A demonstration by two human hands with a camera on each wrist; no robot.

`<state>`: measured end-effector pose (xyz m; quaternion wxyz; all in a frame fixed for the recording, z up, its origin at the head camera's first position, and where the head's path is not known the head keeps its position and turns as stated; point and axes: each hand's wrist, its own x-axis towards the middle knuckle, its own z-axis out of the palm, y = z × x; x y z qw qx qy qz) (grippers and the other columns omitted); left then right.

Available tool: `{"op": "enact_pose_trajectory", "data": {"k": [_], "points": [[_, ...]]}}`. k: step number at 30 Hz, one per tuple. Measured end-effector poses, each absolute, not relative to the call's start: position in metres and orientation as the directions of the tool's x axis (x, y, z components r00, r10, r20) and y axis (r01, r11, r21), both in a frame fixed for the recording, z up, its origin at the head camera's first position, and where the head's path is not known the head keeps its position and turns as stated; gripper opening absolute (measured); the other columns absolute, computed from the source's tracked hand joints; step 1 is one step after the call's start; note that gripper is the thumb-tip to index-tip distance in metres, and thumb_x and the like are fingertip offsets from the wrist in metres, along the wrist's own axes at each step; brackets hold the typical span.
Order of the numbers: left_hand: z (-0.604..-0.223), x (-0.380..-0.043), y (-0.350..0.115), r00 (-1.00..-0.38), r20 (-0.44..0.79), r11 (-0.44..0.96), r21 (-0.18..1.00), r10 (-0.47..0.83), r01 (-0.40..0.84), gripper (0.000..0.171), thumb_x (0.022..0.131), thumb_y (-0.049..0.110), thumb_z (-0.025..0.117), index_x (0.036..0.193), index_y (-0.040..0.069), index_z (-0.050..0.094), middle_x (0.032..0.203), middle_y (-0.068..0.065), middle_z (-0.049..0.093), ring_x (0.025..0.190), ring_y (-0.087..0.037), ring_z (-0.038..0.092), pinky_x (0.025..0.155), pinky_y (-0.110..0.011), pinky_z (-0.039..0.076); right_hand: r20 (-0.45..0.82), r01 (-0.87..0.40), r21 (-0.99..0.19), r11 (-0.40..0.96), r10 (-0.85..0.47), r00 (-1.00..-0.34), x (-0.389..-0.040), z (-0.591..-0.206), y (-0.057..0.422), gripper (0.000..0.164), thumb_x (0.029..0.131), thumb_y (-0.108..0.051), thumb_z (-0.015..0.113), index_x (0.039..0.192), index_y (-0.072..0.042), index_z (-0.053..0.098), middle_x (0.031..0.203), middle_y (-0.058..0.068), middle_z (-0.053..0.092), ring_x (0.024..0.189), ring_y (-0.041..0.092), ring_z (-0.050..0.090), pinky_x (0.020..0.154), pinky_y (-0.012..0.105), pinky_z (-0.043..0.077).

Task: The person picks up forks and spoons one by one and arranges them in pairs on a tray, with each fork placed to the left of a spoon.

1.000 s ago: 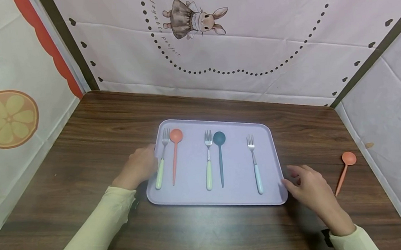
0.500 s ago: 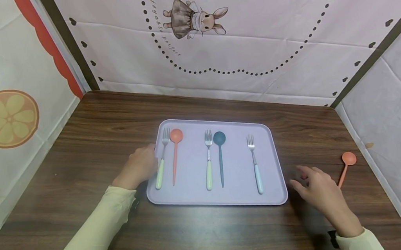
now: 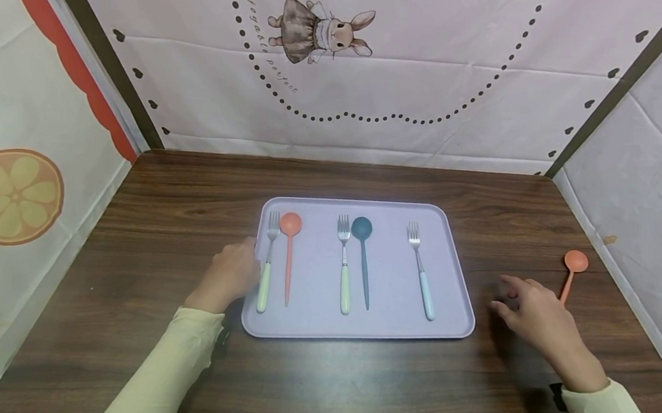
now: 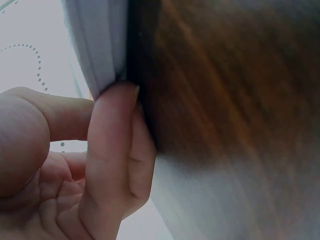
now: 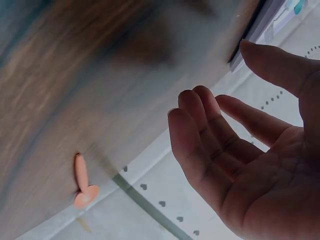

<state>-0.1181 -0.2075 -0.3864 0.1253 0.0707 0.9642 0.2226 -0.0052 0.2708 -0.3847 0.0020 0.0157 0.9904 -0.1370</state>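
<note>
My left hand [image 3: 228,276] pinches the left rim of a pale lilac tray [image 3: 317,269], with fingertips at the rim [image 4: 102,45] in the left wrist view. On the tray lie a green-handled fork [image 3: 264,293] beside an orange spoon [image 3: 291,224], a second green-handled fork [image 3: 345,289] beside a teal spoon [image 3: 362,228], and a light-blue-handled fork [image 3: 426,295] alone towards the right. Right of the tray, my right hand [image 3: 541,319] hovers over the table, fingers loosely bent and holding nothing. Another orange spoon [image 3: 576,261] lies beyond it, its handle end hidden by the hand in the head view.
The dark wood table [image 3: 345,387] carries the tray near its middle. Fabric walls enclose it: a rabbit-printed one [image 3: 440,42] behind, one with an orange slice print [image 3: 12,197] at left, and a plain pale one [image 3: 655,174] close to the loose spoon.
My right hand has moved right, away from the tray's right edge and closer to the loose orange spoon. The left hand, tray and cutlery have stayed in place.
</note>
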Motion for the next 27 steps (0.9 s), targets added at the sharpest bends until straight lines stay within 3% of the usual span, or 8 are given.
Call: {"op": "enact_pose_trajectory", "data": {"k": [12,27], "points": [[-0.387,-0.119,-0.208,-0.958,-0.214,0.893,0.443,0.193,0.082,0.029,0.098,0.004,0.043,0.120,-0.011,0.051,0.085,-0.019,0.055,0.073,-0.033,0.057,0.064,-0.046,0.052,-0.029,0.051,-0.260,0.964,0.045,-0.999,-0.006,-0.390,0.285,0.055,0.084,-0.017,0.080,0.127,0.011,0.060,0.103,0.027,0.063,0.095,0.046,0.061,0.073,0.062,0.049],[-0.388,-0.119,-0.208,-0.957,-0.219,0.894,0.442,0.190,0.076,0.030,0.097,0.004,0.043,0.122,-0.012,0.050,0.086,-0.020,0.056,0.074,-0.033,0.058,0.065,-0.047,0.053,0.008,0.096,-0.250,0.964,0.102,-0.995,-0.007,-0.392,0.302,0.055,0.083,-0.012,0.078,0.124,0.018,0.056,0.107,0.045,0.051,0.095,0.059,0.054,0.072,0.068,0.045]]}}
